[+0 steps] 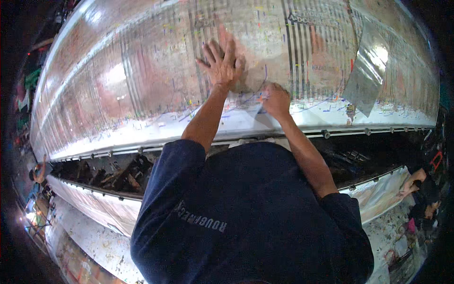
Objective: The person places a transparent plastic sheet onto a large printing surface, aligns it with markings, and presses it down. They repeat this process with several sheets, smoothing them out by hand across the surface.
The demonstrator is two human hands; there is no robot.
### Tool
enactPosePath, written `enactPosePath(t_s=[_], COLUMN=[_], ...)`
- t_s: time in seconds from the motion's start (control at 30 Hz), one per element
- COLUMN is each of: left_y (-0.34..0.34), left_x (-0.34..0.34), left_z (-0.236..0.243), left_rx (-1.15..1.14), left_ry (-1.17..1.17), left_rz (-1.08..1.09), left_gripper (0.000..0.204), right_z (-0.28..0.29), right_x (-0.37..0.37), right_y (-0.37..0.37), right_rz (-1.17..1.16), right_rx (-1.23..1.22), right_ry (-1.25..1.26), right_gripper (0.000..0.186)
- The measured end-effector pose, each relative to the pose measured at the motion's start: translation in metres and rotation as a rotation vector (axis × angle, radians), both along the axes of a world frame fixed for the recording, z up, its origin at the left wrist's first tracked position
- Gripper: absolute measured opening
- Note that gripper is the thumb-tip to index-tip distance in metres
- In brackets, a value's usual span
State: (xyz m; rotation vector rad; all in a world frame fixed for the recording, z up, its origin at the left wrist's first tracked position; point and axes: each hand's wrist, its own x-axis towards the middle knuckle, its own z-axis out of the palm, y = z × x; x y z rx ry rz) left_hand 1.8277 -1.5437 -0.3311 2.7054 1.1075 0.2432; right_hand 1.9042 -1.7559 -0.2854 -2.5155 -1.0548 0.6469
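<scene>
A long, curved-looking work surface (165, 57) stretches across in front of me, brownish with dark stripes and many small coloured ink marks. My left hand (221, 65) lies on it with the fingers spread, holding nothing. To the right and nearer to me, my right hand (276, 98) is closed at the edge of the surface's white border (184, 124). What its fingers hold, if anything, is too small to make out. A grey triangular patch (266, 118) shows below that hand; I cannot tell whether it is a sheet or a shadow.
A shiny grey translucent sheet (366, 71) lies on the surface at right. A rail with dark fittings (326, 134) runs along the near edge. Behind me, a dark gap holds scraps (118, 177) beside another long pale surface (94, 199). Other people (416, 182) stand at far right and left.
</scene>
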Motion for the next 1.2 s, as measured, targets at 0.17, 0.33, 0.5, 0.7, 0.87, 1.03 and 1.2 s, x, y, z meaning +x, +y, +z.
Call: enactPosePath(t_s=[0.17,0.33,0.5,0.7,0.87,1.03,1.2], left_y=[-0.002,0.006,-0.003,-0.167,-0.350,-0.420,-0.427], left_x=[0.010,0.009,0.022,0.145,0.253,0.303,0.310], left_z=[-0.007,-0.021,-0.027,-0.006,0.016,0.026,0.037], left_rx=[0.029,0.093,0.257,-0.219,-0.452,-0.224,-0.239], left_ry=[0.122,0.119,0.171,-0.319,-0.325,-0.301,-0.022], left_rz=[-0.005,-0.044,-0.050,0.048,-0.213,0.054,0.027], left_gripper=[0.081,0.082,0.084,0.034,0.040,0.062,0.067], right_z=[-0.011,-0.006,0.005,0.011,-0.005,-0.033,-0.068], right_x=[0.006,0.029,0.101,0.222,0.276,0.301,0.330], right_y=[-0.005,-0.025,-0.101,-0.257,-0.284,-0.302,-0.316], right_rz=[0.017,-0.036,-0.498,-0.503,-0.398,-0.261,-0.244], right_rx=[0.027,0.236,0.590,0.173,0.248,0.475,0.537], right_ry=[0.004,0.219,0.411,-0.131,-0.126,-0.024,0.379], right_gripper=[0.032,0.022,0.009,0.008,0.016,0.028,0.032])
